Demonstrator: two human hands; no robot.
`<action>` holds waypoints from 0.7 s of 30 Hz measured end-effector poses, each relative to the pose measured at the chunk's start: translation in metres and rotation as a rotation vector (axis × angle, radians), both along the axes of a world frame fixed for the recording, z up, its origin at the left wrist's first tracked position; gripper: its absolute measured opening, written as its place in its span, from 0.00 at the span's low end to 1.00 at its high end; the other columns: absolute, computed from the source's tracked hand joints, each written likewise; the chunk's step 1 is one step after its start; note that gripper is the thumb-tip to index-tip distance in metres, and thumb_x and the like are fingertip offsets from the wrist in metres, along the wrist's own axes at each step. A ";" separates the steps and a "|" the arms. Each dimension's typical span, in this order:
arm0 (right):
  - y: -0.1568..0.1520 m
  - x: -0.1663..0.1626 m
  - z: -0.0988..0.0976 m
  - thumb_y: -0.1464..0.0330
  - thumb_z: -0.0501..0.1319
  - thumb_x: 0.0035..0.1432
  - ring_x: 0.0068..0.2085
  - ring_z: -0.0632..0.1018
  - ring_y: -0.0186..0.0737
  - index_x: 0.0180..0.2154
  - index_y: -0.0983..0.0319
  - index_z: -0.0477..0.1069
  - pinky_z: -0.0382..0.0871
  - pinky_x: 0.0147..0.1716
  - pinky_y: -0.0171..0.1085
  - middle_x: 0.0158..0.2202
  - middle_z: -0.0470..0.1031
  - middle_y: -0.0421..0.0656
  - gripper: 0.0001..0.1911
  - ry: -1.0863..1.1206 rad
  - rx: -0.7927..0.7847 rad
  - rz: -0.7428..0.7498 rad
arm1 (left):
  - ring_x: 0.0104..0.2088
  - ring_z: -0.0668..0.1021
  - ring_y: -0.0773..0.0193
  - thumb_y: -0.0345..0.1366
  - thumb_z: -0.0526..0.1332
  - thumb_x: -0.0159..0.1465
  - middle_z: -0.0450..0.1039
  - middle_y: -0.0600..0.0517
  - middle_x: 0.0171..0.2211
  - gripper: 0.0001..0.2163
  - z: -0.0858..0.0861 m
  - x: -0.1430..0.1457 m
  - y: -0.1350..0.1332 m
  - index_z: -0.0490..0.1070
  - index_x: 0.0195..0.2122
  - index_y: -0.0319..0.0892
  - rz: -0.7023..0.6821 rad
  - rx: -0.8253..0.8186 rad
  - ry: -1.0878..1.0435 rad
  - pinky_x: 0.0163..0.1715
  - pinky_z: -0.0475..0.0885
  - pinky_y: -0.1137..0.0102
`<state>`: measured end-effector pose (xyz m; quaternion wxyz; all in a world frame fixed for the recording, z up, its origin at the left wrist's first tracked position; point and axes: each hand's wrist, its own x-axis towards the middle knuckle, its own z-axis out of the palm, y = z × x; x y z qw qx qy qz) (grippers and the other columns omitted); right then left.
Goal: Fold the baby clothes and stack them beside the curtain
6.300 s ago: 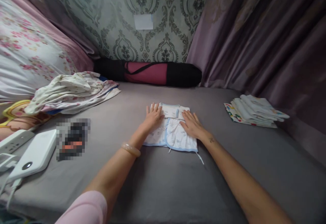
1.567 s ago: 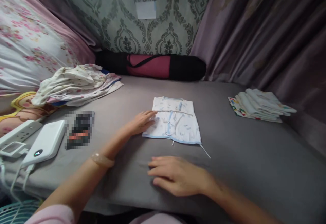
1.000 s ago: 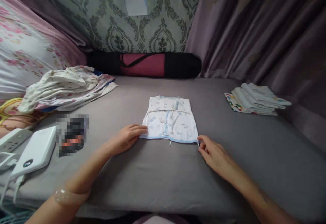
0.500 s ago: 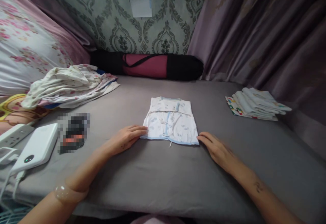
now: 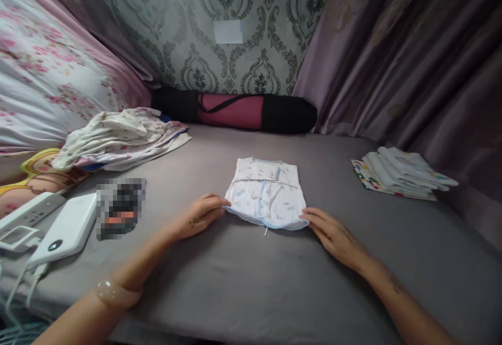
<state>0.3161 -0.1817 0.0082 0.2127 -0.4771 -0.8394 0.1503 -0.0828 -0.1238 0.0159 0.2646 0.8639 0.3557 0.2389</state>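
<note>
2 hands meet the near hem of the baby garment (image 5: 266,196), which lies folded near the middle of the grey sheet (image 5: 251,292), collar toward the wall. The left hand (image 5: 200,215) has its fingertips closed on the near left corner. The right hand (image 5: 333,232) lies with fingers nearly straight at the near right corner, and I cannot tell whether they grip or only slip under the cloth. The hem sits slightly raised between them. Risk 1, in my judgement: an uneven lift, caused by 1 firm hold and 1 loose one, would skew the fabric and open the sleeves folded across the chest. Risk 2: the tie string (image 5: 266,231) hangs free below the hem and could snag under a finger or end up trapped in a crease. Edges: the near mattress edge lies well behind both wrists. Open room is wide in front and on both sides. The folded stack (image 5: 400,172) sits well apart on the right, by the curtain (image 5: 411,62). The loose clothes pile (image 5: 121,138) and the power bank (image 5: 65,230) sit well apart on the left, and the rolled bag (image 5: 251,111) closes the far side.
</note>
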 end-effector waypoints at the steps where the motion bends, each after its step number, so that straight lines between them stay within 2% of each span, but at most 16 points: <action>1: 0.003 -0.002 0.001 0.68 0.49 0.66 0.53 0.72 0.41 0.53 0.55 0.68 0.67 0.53 0.42 0.55 0.68 0.46 0.17 0.067 -0.013 -0.024 | 0.45 0.75 0.62 0.39 0.51 0.69 0.72 0.46 0.45 0.14 0.001 0.001 0.002 0.71 0.51 0.45 0.041 -0.021 -0.017 0.47 0.70 0.68; 5: 0.018 -0.010 0.009 0.64 0.49 0.66 0.36 0.77 0.35 0.51 0.57 0.70 0.75 0.38 0.37 0.51 0.71 0.46 0.17 0.309 -0.104 -0.131 | 0.36 0.75 0.65 0.42 0.52 0.68 0.73 0.47 0.40 0.15 0.009 0.011 0.014 0.71 0.50 0.44 0.165 -0.038 -0.074 0.30 0.71 0.74; 7: 0.028 -0.014 0.014 0.63 0.49 0.66 0.31 0.76 0.33 0.50 0.57 0.70 0.75 0.32 0.35 0.49 0.71 0.46 0.17 0.392 -0.140 -0.174 | 0.35 0.74 0.65 0.42 0.52 0.68 0.73 0.48 0.37 0.15 0.013 0.018 0.022 0.72 0.49 0.43 0.208 0.004 -0.115 0.30 0.70 0.74; 12: 0.057 -0.021 0.019 0.61 0.51 0.64 0.36 0.79 0.38 0.48 0.59 0.70 0.76 0.35 0.38 0.41 0.76 0.45 0.17 0.535 -0.151 -0.246 | 0.39 0.75 0.64 0.41 0.52 0.67 0.75 0.48 0.40 0.13 0.016 0.038 0.046 0.72 0.46 0.42 0.291 0.069 -0.257 0.42 0.69 0.71; 16: 0.080 -0.024 0.020 0.59 0.52 0.63 0.36 0.80 0.41 0.48 0.60 0.70 0.76 0.36 0.39 0.36 0.78 0.45 0.18 0.601 -0.131 -0.320 | 0.38 0.75 0.64 0.42 0.52 0.67 0.76 0.49 0.41 0.14 0.013 0.052 0.066 0.72 0.46 0.42 0.368 0.062 -0.333 0.41 0.69 0.72; 21: 0.107 -0.025 0.020 0.60 0.52 0.61 0.34 0.80 0.41 0.47 0.61 0.71 0.76 0.34 0.38 0.33 0.78 0.45 0.18 0.634 -0.108 -0.374 | 0.34 0.74 0.65 0.44 0.52 0.66 0.75 0.50 0.37 0.15 0.010 0.064 0.092 0.72 0.45 0.41 0.425 0.025 -0.397 0.35 0.68 0.74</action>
